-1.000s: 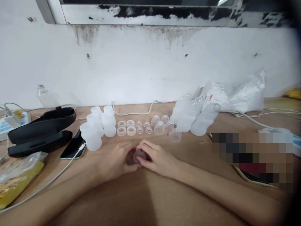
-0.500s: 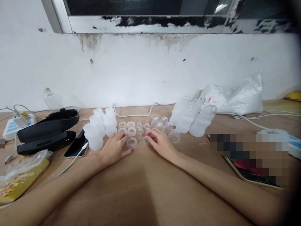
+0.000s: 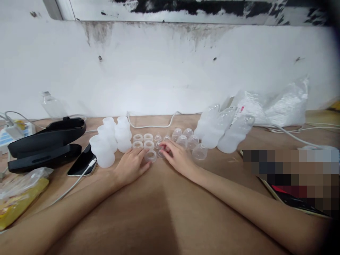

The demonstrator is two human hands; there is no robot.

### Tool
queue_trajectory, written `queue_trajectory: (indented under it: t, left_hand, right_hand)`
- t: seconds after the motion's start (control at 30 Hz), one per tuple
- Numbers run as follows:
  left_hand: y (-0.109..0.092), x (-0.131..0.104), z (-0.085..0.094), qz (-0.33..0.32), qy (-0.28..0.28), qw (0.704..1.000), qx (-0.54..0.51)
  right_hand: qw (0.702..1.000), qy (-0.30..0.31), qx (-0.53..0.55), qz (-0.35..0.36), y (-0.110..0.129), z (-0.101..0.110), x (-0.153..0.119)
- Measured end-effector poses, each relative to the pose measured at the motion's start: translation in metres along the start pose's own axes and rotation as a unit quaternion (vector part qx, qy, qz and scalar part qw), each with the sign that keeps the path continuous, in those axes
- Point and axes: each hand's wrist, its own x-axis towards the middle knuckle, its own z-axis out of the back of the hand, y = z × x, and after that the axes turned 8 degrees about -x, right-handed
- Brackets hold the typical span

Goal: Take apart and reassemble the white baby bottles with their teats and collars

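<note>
Front collar ring (image 3: 151, 160): just beside our left hand (image 3: 132, 164), fingers apart; a nudge could skid it.
Front teat (image 3: 160, 154): on the bench (image 3: 148, 205) by our right hand (image 3: 178, 159); we can't tell whether its fingers pinch it; brushing could topple neighbouring teats (image 3: 158, 137).

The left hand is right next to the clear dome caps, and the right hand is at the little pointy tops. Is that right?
Not quite: the left hand is next to the pale rings, not the clear dome caps. The right hand is at the little pointy tops. The head view shows this.
</note>
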Motion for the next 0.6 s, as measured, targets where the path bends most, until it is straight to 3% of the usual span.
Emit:
queue_trajectory:
  t: [0.2, 0.3, 0.43, 0.5, 0.6]
  left_hand:
    - [0.0, -0.001, 0.0, 0.006, -0.01, 1.0, -0.005]
    - [0.0, -0.002, 0.002, 0.004, -0.016, 1.0, -0.004]
    - [0.0, -0.002, 0.003, 0.003, -0.021, 1.0, -0.002]
    - [0.0, -0.002, 0.003, 0.004, -0.021, 1.0, -0.003]
    - [0.0, -0.002, 0.003, 0.005, -0.022, 1.0, -0.006]
  right_hand:
    - [1.0, 0.016, -0.005, -0.003, 0.0, -0.003, -0.004]
    - [0.998, 0.005, -0.057, -0.002, 0.006, 0.012, -0.003]
    - [0.973, -0.046, -0.228, -0.003, 0.018, 0.073, 0.012]
    - [0.943, -0.061, -0.322, -0.061, 0.019, 0.112, 0.02]
    - [0.882, -0.052, -0.423, -0.201, 0.001, 0.161, 0.024]
